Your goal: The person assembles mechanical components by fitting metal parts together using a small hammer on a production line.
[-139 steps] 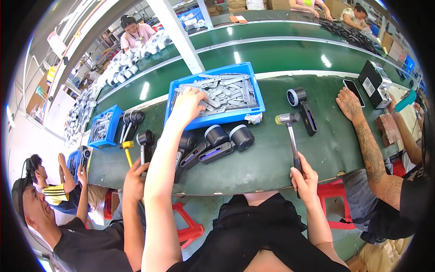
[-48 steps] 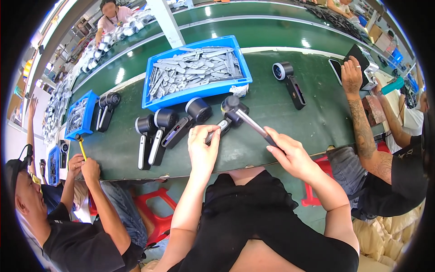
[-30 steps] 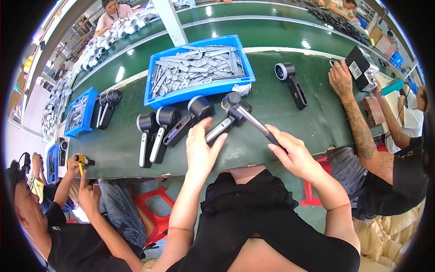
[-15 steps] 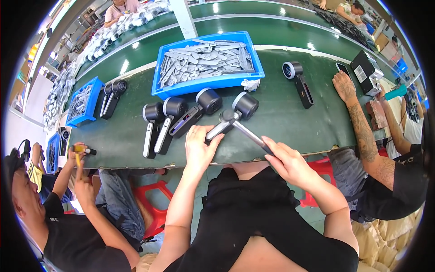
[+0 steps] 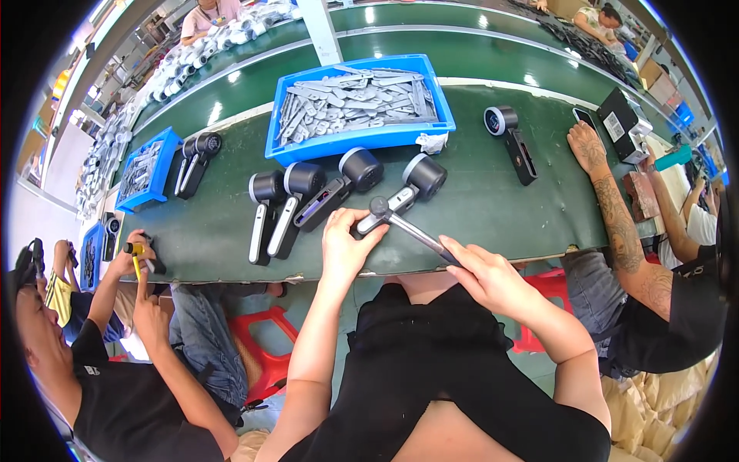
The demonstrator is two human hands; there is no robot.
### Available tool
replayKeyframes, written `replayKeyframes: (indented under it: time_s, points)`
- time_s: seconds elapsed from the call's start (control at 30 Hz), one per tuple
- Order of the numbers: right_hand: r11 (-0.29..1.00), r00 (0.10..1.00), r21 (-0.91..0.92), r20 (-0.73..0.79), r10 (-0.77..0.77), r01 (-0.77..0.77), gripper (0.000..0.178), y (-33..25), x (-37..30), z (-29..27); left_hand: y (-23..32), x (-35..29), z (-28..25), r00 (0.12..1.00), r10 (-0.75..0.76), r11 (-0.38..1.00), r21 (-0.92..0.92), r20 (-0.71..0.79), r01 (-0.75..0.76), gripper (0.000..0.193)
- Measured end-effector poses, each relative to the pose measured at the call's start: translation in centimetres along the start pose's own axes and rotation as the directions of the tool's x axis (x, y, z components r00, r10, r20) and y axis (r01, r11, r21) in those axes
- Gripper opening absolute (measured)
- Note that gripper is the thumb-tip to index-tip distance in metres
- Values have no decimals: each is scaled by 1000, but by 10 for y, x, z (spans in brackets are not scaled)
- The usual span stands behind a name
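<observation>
A black hair-dryer-shaped device (image 5: 427, 175) with a pale handle strip lies on the green table in front of me. My left hand (image 5: 342, 245) is closed around the lower end of its handle, thumb along the near side. My right hand (image 5: 490, 271) grips a mallet (image 5: 418, 234) by its dark grip. The mallet's metal shaft points up and left, and its round dark head is over the handle strip, close to my left fingers. I cannot tell whether the head touches the strip. Just left lie several similar devices (image 5: 362, 169), one with an uncovered handle.
Behind the devices stands a blue bin (image 5: 360, 140) full of grey strips. A smaller blue bin (image 5: 146, 171) is at the left. Another device (image 5: 510, 142) lies at the right, near a co-worker's tattooed forearm (image 5: 608, 196). The left co-worker holds a yellow mallet (image 5: 135, 258).
The mallet head has moved left and down along the handle strip, toward my left hand. My left hand still holds the device. The whole view has shifted slightly.
</observation>
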State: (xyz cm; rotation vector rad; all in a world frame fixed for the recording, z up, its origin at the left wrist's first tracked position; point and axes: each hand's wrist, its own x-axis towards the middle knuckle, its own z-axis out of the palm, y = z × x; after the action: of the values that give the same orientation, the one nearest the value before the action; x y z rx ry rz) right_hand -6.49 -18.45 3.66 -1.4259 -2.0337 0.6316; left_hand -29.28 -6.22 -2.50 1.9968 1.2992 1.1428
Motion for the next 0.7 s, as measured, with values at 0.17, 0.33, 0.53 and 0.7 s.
replayKeyframes:
  time_s: [0.17,0.33,0.53,0.7]
  points:
    - [998,995,-38,87,-38,42,51,-5,2,11,3,0,0,1000,-26,1000,-11,-13,26,29]
    - [996,996,-13,10,-93,93,49,-16,2,10,-6,3,2,992,-117,992,-32,40,118,29]
    - [996,996,-1,-5,-93,93,47,-10,-2,9,3,-1,0,999,-50,997,-52,-3,50,30]
    - [1000,997,-23,-75,15,-17,46,11,-2,6,3,1,0,1000,18,1000,-15,-19,-18,31]
